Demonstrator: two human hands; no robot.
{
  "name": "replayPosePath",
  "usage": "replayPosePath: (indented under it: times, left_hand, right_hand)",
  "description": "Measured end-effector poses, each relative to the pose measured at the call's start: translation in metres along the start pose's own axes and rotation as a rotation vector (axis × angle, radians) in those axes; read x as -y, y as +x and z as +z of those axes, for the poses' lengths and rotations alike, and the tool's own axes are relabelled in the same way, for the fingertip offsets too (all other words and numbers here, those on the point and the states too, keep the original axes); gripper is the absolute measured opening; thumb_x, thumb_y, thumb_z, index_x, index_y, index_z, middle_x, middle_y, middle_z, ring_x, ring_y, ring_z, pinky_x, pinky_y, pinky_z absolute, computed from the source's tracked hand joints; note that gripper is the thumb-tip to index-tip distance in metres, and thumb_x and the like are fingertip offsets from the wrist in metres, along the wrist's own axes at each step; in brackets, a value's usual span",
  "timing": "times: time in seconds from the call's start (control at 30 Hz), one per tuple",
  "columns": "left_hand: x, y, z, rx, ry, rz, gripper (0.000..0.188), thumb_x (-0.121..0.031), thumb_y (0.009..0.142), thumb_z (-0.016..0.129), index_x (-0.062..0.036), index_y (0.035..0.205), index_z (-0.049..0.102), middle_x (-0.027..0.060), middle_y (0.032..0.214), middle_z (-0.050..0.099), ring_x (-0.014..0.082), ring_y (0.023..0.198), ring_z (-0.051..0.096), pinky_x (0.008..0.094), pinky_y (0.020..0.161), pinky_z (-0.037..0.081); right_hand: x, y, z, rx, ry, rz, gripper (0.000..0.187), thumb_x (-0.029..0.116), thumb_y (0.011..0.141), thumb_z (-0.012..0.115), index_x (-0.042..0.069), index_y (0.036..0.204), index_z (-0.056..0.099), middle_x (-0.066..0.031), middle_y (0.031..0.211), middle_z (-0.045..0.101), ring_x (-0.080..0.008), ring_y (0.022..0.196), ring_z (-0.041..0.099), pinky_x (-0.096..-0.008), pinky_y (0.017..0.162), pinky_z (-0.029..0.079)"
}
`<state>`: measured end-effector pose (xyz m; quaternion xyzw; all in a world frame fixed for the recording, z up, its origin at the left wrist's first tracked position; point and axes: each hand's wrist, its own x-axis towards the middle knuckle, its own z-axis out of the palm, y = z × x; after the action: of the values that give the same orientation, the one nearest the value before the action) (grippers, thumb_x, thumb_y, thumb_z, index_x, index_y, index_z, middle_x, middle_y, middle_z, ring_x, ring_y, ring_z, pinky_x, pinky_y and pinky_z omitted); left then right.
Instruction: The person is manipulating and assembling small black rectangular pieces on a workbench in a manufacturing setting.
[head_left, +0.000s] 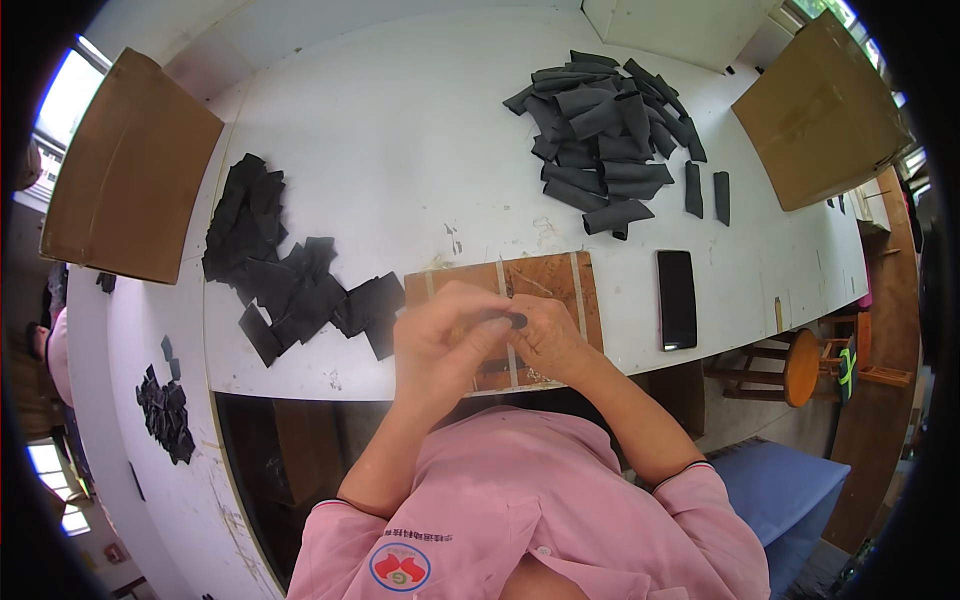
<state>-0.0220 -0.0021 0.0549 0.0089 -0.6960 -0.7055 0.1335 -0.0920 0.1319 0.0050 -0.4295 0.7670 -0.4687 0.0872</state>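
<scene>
My two hands meet over a brown board (455,278) near the front edge of the table. My left hand (447,335) is closed, its thumb and fingers pinching a small rolled black piece (518,320). From the other side my right hand (550,336) grips the same piece, with its fingers bent around it. Most of the piece is hidden by the fingers. Left of the board lies a spread of flat black sheet pieces (305,300), soft-looking and overlapping. Beyond the board to the right is a heap of dark tube-shaped rolls (605,125).
A black phone (677,300) lies right of the board. Cardboard boxes stand at the far left (130,170) and far right (822,115). More black pieces (165,415) lie on a side table at left. A wooden stool (798,367) and a blue-covered block (770,490) are at right.
</scene>
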Motion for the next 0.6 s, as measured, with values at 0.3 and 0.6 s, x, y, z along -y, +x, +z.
replayPosePath:
  times: [0.3,0.6]
  left_hand:
    - [-0.003,-0.009,-0.013,-0.391,-0.482,0.107,0.016,-0.015,0.086,0.05,-0.0003,0.082,0.054,0.0116,0.083,0.059,0.0201,0.081,0.053,0.0315,0.076,0.041]
    - [0.015,-0.017,-0.022,-0.336,-0.059,0.129,0.013,-0.011,0.084,0.054,0.0018,0.084,0.056,0.0114,0.085,0.059,0.0173,0.079,0.054,0.0288,0.076,0.041]
  right_hand:
    - [0.028,0.013,-0.024,0.013,-0.238,-0.135,0.019,0.02,0.073,0.061,0.004,0.067,0.053,-0.0093,0.064,0.053,-0.024,0.062,0.054,-0.0345,0.05,0.042]
    - [0.013,0.004,-0.004,0.08,-0.287,-0.08,0.022,0.02,0.073,0.062,0.003,0.063,0.053,-0.009,0.058,0.053,-0.0258,0.052,0.053,-0.034,0.046,0.042]
